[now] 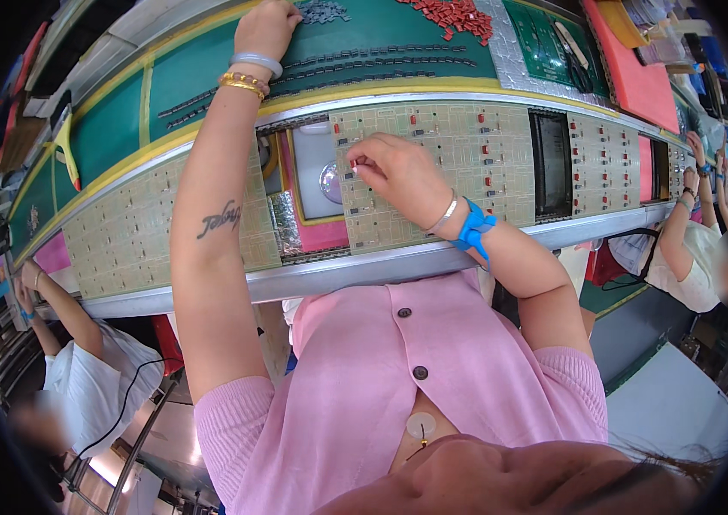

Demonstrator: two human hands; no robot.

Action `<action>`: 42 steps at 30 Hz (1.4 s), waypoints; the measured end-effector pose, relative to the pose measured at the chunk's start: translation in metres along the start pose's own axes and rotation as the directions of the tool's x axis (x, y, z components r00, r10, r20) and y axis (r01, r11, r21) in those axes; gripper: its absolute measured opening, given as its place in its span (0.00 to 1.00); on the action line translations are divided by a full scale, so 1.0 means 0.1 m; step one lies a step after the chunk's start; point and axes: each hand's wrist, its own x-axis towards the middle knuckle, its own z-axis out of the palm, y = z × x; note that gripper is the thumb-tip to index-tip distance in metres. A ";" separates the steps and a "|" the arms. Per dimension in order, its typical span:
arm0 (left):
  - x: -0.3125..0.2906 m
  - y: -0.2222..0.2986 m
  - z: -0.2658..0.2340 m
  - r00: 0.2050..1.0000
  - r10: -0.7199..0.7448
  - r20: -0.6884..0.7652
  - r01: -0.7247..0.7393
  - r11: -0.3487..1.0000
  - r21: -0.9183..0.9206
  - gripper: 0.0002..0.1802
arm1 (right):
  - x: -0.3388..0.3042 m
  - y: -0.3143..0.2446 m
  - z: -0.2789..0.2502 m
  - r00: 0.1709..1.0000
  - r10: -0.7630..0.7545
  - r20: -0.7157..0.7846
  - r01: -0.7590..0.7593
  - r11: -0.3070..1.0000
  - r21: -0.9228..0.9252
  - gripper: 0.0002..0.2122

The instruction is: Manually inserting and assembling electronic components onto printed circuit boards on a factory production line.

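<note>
My left hand (265,26) reaches far out onto the green mat (106,129), its fingers curled down beside a pile of small grey parts (323,10); what is under the fingers is hidden. Gold and silver bangles sit on that wrist. My right hand (394,172), with a blue wrist strap (473,227), is over a pale green circuit board (458,146) on the conveyor rail. Its thumb and fingertips pinch a tiny component against the board's left part. Small red and black parts dot the board.
Rows of dark components (381,64) lie on the mat, and a heap of red parts (454,15) sits behind. More boards (604,163) follow along the metal rail (338,270). A pink tray (634,69) is far right. Co-workers sit left (81,378) and right (690,249).
</note>
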 end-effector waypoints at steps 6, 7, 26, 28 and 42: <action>0.02 0.30 -0.11 0.999 -0.037 -0.029 0.036 0.998 -0.054 0.07 | 0.07 0.09 0.13 0.998 -0.053 -0.031 0.049 0.991 -0.123 0.06; -0.01 0.33 -0.17 0.999 -0.043 -0.023 0.040 0.993 -0.114 0.06 | 0.08 0.10 0.14 0.999 -0.044 -0.022 0.041 0.991 -0.126 0.06; -0.66 0.70 -0.75 0.988 -0.096 0.124 0.149 0.823 -0.548 0.08 | 0.18 0.07 0.01 0.974 -0.223 0.035 0.225 0.943 -0.245 0.07; -0.91 0.73 -0.85 0.977 -0.106 0.187 0.200 0.760 -0.618 0.08 | 0.28 0.11 -0.36 0.999 -0.050 -0.019 0.043 0.954 -0.298 0.07; -1.75 1.12 -1.03 0.961 -0.005 0.275 0.158 0.830 -0.535 0.06 | 1.09 1.06 -1.51 0.969 -0.132 0.207 0.225 0.817 -0.532 0.05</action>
